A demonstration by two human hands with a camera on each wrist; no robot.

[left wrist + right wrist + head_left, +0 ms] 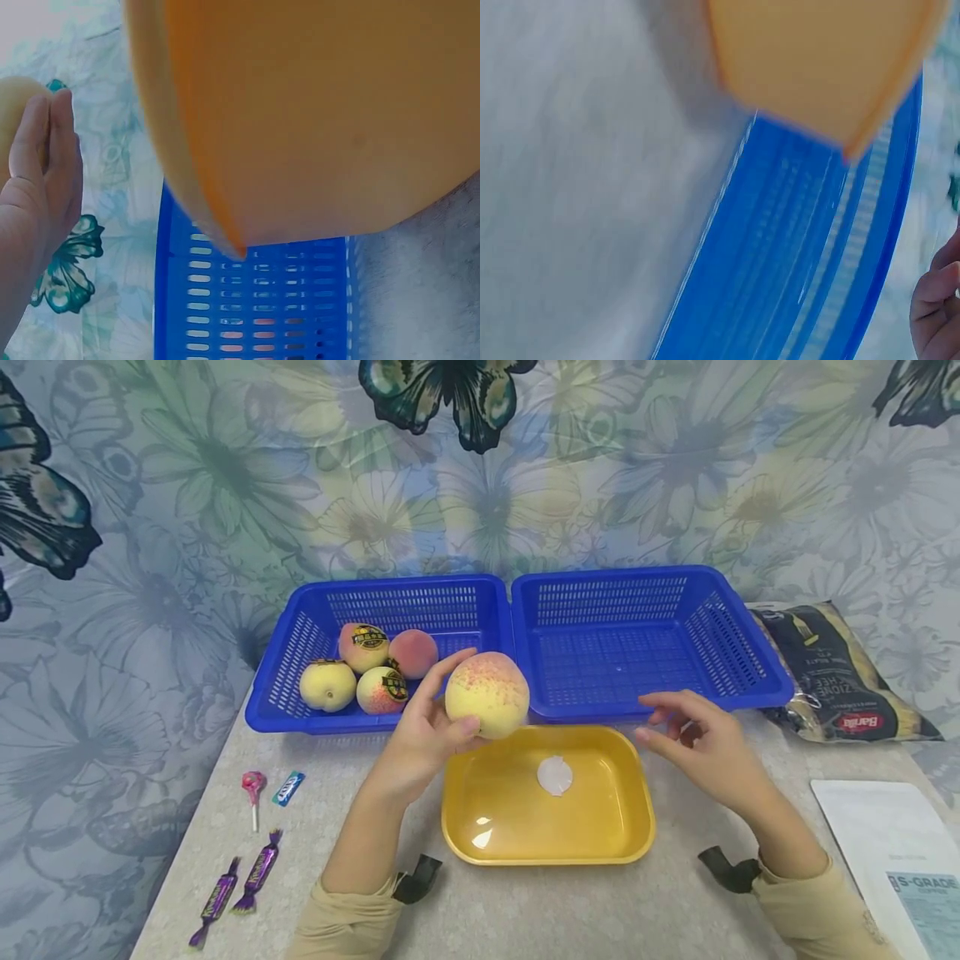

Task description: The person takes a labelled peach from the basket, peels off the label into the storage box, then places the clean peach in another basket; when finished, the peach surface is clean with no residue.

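Observation:
My left hand grips a large yellow peach with a pink blush, raised over the back left of a yellow tray. In the left wrist view, the same hand wraps the side of the peach. To the right of the tray, my right hand hovers with loosely curled fingers, holding nothing, near the front rim of the right blue basket. A round white sticker lies on the tray's bottom. Several peaches sit in the left blue basket.
At the left lie a lollipop, a small blue candy and two purple-wrapped candies. A Barilla pasta bag leans beside the right basket. A white labelled packet lies at the right edge. Patterned cloth hangs behind.

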